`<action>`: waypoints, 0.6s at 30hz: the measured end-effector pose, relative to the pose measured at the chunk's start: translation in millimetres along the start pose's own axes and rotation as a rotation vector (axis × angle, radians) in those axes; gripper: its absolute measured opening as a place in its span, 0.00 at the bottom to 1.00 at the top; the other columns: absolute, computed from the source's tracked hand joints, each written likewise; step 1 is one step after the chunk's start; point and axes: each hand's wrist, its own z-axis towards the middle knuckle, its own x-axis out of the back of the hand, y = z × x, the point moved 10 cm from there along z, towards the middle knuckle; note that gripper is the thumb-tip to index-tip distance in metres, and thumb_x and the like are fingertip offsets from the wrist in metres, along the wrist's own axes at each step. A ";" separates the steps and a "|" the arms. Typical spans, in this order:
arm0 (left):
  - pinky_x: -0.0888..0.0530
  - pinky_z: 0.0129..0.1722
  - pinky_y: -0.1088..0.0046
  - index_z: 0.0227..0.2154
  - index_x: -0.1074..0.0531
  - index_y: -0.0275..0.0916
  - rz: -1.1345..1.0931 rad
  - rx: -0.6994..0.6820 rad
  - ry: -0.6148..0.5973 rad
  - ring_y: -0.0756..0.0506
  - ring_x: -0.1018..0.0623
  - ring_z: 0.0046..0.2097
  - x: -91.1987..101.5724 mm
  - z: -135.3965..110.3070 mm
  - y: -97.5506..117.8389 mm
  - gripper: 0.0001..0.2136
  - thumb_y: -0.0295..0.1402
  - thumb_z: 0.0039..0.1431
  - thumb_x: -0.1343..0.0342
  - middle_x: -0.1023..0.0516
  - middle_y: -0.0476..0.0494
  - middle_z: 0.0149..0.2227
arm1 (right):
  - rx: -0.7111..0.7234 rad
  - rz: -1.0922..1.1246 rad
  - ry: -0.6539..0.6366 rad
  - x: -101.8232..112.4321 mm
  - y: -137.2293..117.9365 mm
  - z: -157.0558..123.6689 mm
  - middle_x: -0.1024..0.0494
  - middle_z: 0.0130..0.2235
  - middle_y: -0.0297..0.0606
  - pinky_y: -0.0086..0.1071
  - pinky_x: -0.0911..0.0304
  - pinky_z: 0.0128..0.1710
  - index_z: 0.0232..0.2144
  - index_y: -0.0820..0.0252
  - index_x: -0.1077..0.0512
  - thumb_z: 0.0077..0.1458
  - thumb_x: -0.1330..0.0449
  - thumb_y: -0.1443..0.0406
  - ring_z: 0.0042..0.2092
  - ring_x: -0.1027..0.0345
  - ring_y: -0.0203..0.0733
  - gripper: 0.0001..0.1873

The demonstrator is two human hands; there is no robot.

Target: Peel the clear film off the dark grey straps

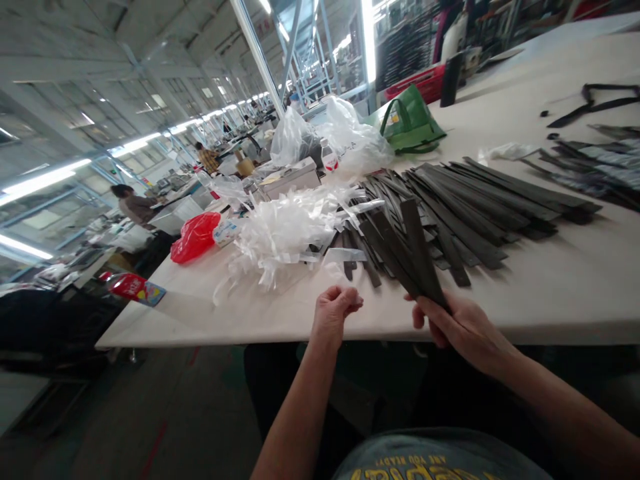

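Observation:
My right hand [463, 327] is wrapped round the lower ends of several flat dark grey strips [407, 253], which fan out upward in front of it. My left hand [337, 307] is closed in a pinch just above the table's near edge, on a translucent plastic strip [341, 270] that rises blurred from the fingers. Beyond the right hand lies a wide spread of similar dark strips [480, 200]. Left of these, a loose heap of white translucent plastic strips [285, 233] covers part of the pale table [265, 317].
A red plastic bag [195, 237] and a red carton-like pack [134, 288] sit toward the left edge. Farther back are clear bags [350, 137], a bottle [329, 157] and a green bag [413, 120]. More dark pieces [595, 163] lie right. Another person [137, 203] works at left.

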 end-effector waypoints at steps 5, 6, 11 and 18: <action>0.27 0.31 0.78 0.28 0.25 0.36 -0.284 0.035 0.048 0.51 0.21 0.29 -0.3 12.1 10.7 0.16 0.41 0.41 0.30 0.19 0.46 0.28 | -0.082 0.063 -0.052 -8.3 41.2 -40.1 0.30 0.21 0.35 0.27 0.39 0.22 0.27 0.61 0.29 0.58 0.49 0.45 0.21 0.37 0.35 0.26; 0.26 0.31 0.78 0.29 0.24 0.36 -0.306 0.043 0.044 0.51 0.21 0.30 -2.6 13.3 11.1 0.16 0.41 0.42 0.31 0.19 0.46 0.29 | -0.090 0.071 -0.068 -11.8 46.1 -46.3 0.29 0.22 0.35 0.27 0.39 0.21 0.28 0.61 0.28 0.58 0.49 0.45 0.21 0.37 0.35 0.26; 0.26 0.33 0.78 0.30 0.24 0.36 -0.327 0.059 0.001 0.51 0.20 0.31 -15.6 12.5 9.9 0.15 0.41 0.44 0.31 0.19 0.46 0.29 | -0.113 0.056 -0.127 -25.8 53.0 -57.7 0.30 0.24 0.35 0.27 0.38 0.22 0.32 0.61 0.27 0.59 0.50 0.46 0.22 0.37 0.35 0.25; 0.26 0.37 0.72 0.29 0.24 0.35 -0.242 0.081 -0.020 0.47 0.20 0.32 -21.3 7.2 2.1 0.17 0.40 0.38 0.29 0.19 0.45 0.28 | -0.074 -0.072 -0.103 -30.5 48.6 -46.6 0.30 0.23 0.34 0.29 0.40 0.22 0.30 0.57 0.28 0.59 0.49 0.47 0.22 0.37 0.38 0.22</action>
